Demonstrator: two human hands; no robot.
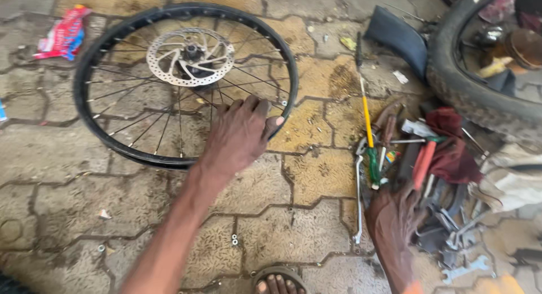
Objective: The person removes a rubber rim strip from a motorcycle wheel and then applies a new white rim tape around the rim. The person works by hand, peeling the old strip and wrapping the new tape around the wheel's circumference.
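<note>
Head view: the left hand [240,133] is seen clasped over the near rim of a bare bicycle wheel [113,139] lying flat on the paving, its disc rotor [190,57] uppermost; the right hand [395,218] is buried in a heap of tools [435,215], its grip hidden; a tyre [480,91] lies beyond.

Open-air bicycle repair spot: paving stones [316,175], scattered tools [429,175], bare wheel rim [90,74], tyre [468,85].
</note>
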